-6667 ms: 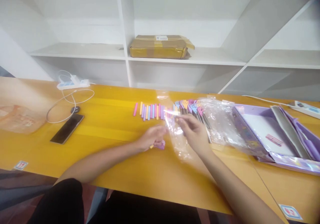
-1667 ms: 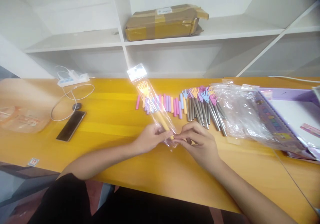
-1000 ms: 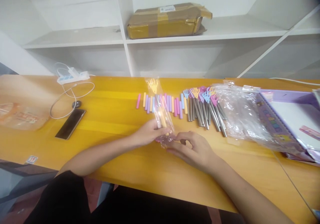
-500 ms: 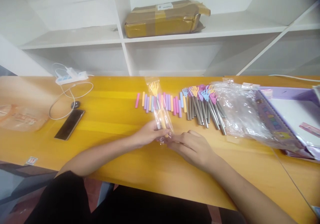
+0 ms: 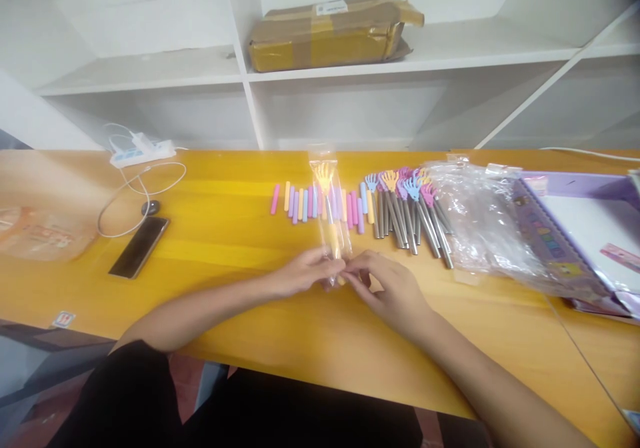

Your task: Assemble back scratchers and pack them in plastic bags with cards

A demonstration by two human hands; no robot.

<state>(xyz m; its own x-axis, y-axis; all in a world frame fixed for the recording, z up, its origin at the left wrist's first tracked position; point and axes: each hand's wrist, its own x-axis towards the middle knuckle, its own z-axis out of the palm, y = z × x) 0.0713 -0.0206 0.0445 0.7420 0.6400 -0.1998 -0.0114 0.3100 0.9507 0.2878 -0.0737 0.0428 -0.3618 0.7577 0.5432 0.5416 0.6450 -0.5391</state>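
Note:
A yellow back scratcher [image 5: 325, 180] with a hand-shaped head lies inside a clear plastic bag [image 5: 321, 153], its head pointing away from me. My left hand [image 5: 311, 269] is closed round the lower end of the bag and the handle, thumb on top. The thumb and fingertips of my right hand [image 5: 383, 281] pinch the bag's near edge beside the left thumb. Beyond them lies a row of coloured handle sleeves [image 5: 305, 205], partly behind the bag. To the right is a pile of back scratchers [image 5: 407, 211] with bare metal rods and coloured heads.
Clear plastic bags [image 5: 485, 221] lie right of the pile, against a purple box [image 5: 555, 235]. On the left are a phone [image 5: 139, 248], a small black object [image 5: 151, 207], a white cable with a power strip [image 5: 143, 154], and an orange bag [image 5: 45, 235]. A taped carton [image 5: 330, 35] sits on the shelf.
The bagged back scratcher has swung rightward and stands straighter. Both hands have shifted slightly right, and my right fingers have gone from stretched along the bag's end to a bent pinch.

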